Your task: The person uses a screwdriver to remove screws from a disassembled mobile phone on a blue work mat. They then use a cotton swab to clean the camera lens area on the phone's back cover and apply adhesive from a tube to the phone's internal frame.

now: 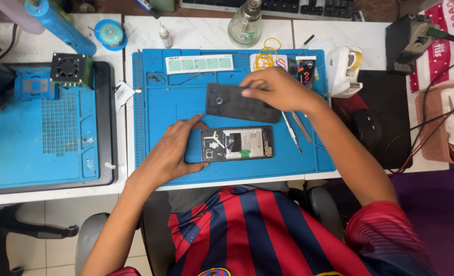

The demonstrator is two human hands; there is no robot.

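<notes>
- Holding a dark phone back cover [242, 104] above the blue work mat [155, 107], the right hand [273, 88] pinches its upper right edge between closed fingers.
- Left hand [173, 151]: fingers spread flat, pressing the left end of an opened smartphone [237, 143], gripping nothing.
- Smartphone: lies on the mat, internals exposed, just below the raised cover.
- Tweezers [291, 132]: rest on the mat, right of the phone.
- Glass bottle [245, 24]: stands on the white table [319, 36] beyond the mat.

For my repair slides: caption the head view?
Right hand lifts back cover; left hand steadies opened phone.
</notes>
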